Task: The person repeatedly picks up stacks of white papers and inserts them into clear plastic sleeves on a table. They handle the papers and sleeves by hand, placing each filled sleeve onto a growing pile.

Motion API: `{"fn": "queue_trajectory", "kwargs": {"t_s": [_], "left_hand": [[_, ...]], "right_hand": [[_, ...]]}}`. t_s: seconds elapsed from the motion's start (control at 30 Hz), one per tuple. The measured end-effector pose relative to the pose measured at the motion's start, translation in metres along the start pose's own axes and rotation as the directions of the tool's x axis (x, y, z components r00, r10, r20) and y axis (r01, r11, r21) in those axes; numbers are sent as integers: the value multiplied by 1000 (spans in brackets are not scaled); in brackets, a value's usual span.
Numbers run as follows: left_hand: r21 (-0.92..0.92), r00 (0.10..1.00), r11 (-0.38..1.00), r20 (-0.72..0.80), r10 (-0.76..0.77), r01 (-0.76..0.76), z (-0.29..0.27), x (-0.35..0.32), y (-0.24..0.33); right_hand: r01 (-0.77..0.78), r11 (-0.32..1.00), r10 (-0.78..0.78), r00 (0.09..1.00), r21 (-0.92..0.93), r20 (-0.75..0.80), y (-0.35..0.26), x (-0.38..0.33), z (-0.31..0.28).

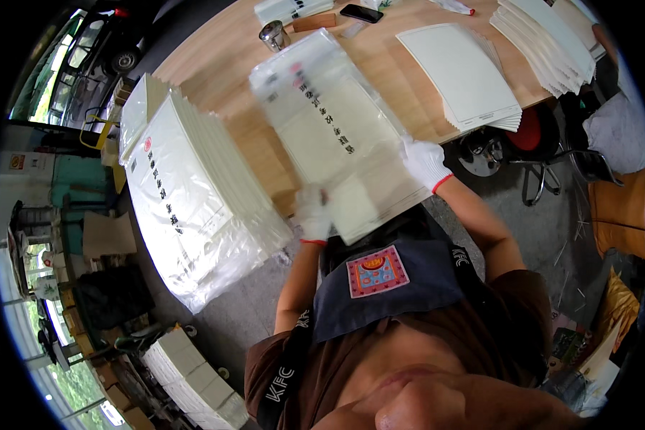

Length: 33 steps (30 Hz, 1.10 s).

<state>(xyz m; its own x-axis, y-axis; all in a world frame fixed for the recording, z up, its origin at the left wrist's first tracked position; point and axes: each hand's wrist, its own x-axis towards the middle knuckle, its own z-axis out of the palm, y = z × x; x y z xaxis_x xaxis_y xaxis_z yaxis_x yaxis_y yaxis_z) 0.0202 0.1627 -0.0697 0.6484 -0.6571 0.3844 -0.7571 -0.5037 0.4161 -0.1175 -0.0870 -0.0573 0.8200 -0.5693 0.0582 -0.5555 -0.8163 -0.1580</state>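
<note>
In front of me on the wooden table lies a clear plastic bag [287, 82] with cream printed paper sheets [315, 143] inside it. The near end of the paper reaches past the table edge, close to my apron. My right hand [424, 163], in a white glove with a red cuff, grips the bag's right edge near its lower corner. At the lower left edge of the paper is my left hand [312, 213], gloved too. It is smeared by motion, so its fingers cannot be made out.
A tall pile of bagged paper [186, 193] stands at the left. Loose white sheets [459, 72] and another paper stack [541, 43] lie at the right. A metal cup [274, 36], a wooden block [314, 22] and a phone [362, 13] sit at the back. A chair [530, 154] stands beyond the right edge.
</note>
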Motion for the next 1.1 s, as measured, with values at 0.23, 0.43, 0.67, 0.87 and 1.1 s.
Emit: {"fn": "queue_trajectory", "kwargs": {"t_s": [0.23,0.43,0.67,0.87,1.1], "left_hand": [[-86,996,995,-67,-57,51,-46,-82,6],[-307,984,935,84,-157,175,-54,-105,20],[-88,997,996,74,-9,16,-8,-114,-22],[-659,556,136,485,-674,740,21,-133,-48],[-462,861,732,355,-365,501,-96,4,48]], "right_hand": [[255,965,-264,946,67,190,-3,-93,-57],[268,959,-280,846,91,453,4,-130,-40],[253,957,-284,915,141,288,17,-94,-49],[-117,850,-22,966,513,256,60,-74,-1],[-537,-228,-279,835,812,474,-10,-53,59]]}}
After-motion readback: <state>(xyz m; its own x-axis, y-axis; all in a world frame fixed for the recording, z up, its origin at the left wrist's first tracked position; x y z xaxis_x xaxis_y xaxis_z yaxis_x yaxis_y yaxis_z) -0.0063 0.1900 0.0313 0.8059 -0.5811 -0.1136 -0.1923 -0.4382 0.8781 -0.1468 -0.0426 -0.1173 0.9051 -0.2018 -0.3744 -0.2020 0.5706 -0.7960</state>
